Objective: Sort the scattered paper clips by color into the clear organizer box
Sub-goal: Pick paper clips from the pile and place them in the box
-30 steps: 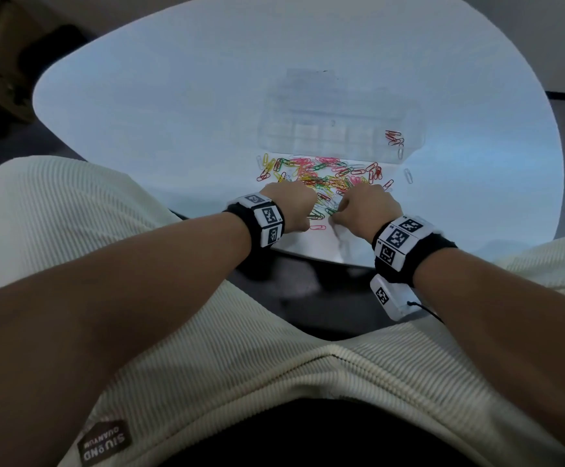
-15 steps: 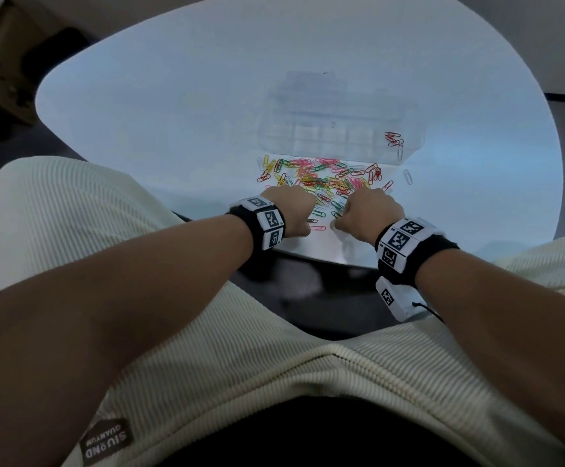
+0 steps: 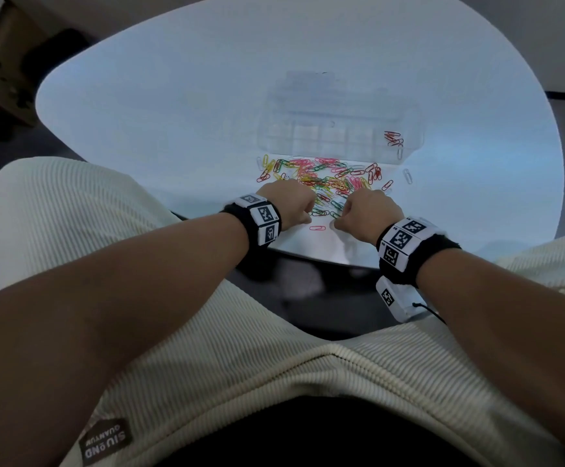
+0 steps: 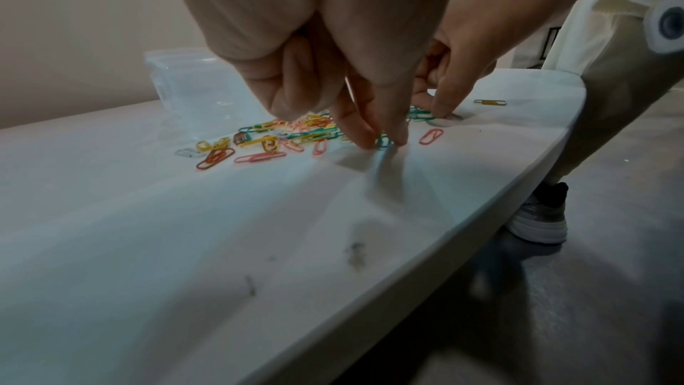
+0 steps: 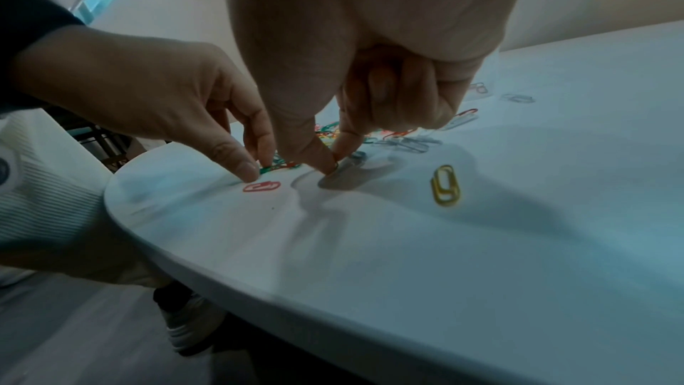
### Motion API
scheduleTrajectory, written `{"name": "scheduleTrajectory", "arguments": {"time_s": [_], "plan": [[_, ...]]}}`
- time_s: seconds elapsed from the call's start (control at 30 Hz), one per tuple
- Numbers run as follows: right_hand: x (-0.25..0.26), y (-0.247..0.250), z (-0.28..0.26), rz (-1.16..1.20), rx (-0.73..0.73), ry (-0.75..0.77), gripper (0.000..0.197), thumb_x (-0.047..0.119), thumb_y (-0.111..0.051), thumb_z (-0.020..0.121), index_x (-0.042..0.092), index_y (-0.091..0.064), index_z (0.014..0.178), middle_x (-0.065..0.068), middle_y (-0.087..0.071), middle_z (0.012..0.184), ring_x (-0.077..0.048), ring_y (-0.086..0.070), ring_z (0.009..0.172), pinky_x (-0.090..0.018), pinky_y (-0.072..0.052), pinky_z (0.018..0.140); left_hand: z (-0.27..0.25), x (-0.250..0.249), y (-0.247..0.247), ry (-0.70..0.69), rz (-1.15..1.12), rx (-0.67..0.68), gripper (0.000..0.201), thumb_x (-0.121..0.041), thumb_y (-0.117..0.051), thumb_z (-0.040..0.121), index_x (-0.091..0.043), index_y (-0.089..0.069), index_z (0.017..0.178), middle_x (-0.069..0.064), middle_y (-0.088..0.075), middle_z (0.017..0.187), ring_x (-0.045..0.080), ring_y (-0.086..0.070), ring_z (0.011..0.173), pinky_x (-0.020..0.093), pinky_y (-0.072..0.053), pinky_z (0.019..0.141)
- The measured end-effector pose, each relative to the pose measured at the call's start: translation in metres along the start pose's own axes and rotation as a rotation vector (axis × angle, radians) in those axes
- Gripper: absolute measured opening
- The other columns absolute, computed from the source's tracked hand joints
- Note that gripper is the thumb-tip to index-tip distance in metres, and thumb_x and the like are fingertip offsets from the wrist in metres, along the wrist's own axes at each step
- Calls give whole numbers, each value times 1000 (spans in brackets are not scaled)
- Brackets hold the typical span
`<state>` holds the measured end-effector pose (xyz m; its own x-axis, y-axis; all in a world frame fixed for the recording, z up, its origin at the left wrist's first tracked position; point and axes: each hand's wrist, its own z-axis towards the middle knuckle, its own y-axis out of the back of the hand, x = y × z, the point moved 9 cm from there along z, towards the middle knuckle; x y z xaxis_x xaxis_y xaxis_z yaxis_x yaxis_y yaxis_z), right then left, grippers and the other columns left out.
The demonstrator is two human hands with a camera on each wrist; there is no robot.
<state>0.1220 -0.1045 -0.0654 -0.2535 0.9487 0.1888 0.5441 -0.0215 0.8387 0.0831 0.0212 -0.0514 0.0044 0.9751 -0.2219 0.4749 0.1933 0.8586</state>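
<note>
Both hands down at the near edge of the white counter (image 3: 173,106). Left hand (image 3: 289,205) with fingers (image 4: 392,128) pinching a green clip (image 4: 385,141) against the surface, other fingers curled. Right hand (image 3: 368,210) with thumb and forefinger tips pressed together on a pale clip (image 5: 351,158), rest curled in. Multicoloured clips (image 3: 328,178) scattered just beyond the hands, touching the front of the clear box (image 3: 338,129). A few red clips (image 3: 392,138) in its rightmost compartment. Single red clip (image 5: 261,186) between the hands; yellow clip (image 5: 446,185) apart, right.
</note>
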Motion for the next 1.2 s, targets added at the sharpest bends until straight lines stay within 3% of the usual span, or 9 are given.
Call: {"name": "scheduleTrajectory", "arguments": {"time_s": [0.33,0.43,0.5,0.57,0.7,0.8,1.0,1.1,1.2], "plan": [[6,15,-5,197,-19,73,29,35,-58,85,8,-59,74,-5,-62,76,-22,-58,73,-31,-47,67,-2,-1,14,8,-74,-81,3,-21,-56,82,-21,-60,82,3,-66,91,25,-61,87,29,-45,67],[2,18,-4,558,148,33,31,11,-43,91,18,-36,61,-2,-38,61,-18,-31,54,-27,-28,50,-1,11,38,55,-316,-196,8,-18,-63,78,-18,-69,83,-1,-69,85,14,-62,80,23,-48,72],[-9,16,-5,1035,235,-116,32,13,-40,82,24,-23,58,4,-22,52,-16,-11,48,-20,-13,43,-1,20,50,116,-569,-218,11,-15,-62,79,-15,-73,82,-4,-63,70,-1,-54,57,14,-43,56],[-17,15,-5,1302,297,-174,30,18,-39,78,26,-16,59,6,-15,50,-14,-4,48,-20,-6,42,-2,25,52,186,-906,-172,16,-9,-55,82,-8,-70,74,2,-51,58,7,-37,38,17,-29,40],[-22,20,-7,1484,297,-189,30,17,-38,80,23,-19,58,-2,-37,51,-14,-15,41,-20,-10,38,-7,21,38,304,-1301,16,22,-2,-32,74,-14,-38,56,3,-33,50,12,-12,45,16,-11,44],[-23,22,-9,1495,248,-194,25,6,-36,80,18,-26,61,-11,-62,62,-15,-28,35,-16,-16,34,-10,15,30,296,-1236,82,21,-7,-30,71,-17,-33,53,0,-32,44,12,-10,49,18,-10,47],[-3,14,-6,1354,287,-72,20,-3,-30,63,17,-29,63,-5,-34,53,-15,-20,47,-16,-13,42,3,-3,33,36,-454,3,25,-28,-37,84,-14,-39,63,6,-44,64,23,-39,62,35,-35,60],[3,15,-2,965,183,2,14,7,-46,73,17,-40,67,0,-33,56,-16,-21,50,-18,-18,44,-2,-9,24,-46,-153,-16,21,-40,-48,90,-26,-63,89,-2,-65,99,21,-57,93,31,-44,78],[4,24,2,435,-87,86,11,26,-60,84,22,-60,74,6,-59,79,-15,-53,75,-25,-36,61,-3,-16,20,-91,60,-73,21,-37,-50,94,-35,-63,110,-7,-65,115,21,-59,107,30,-39,74]]}}
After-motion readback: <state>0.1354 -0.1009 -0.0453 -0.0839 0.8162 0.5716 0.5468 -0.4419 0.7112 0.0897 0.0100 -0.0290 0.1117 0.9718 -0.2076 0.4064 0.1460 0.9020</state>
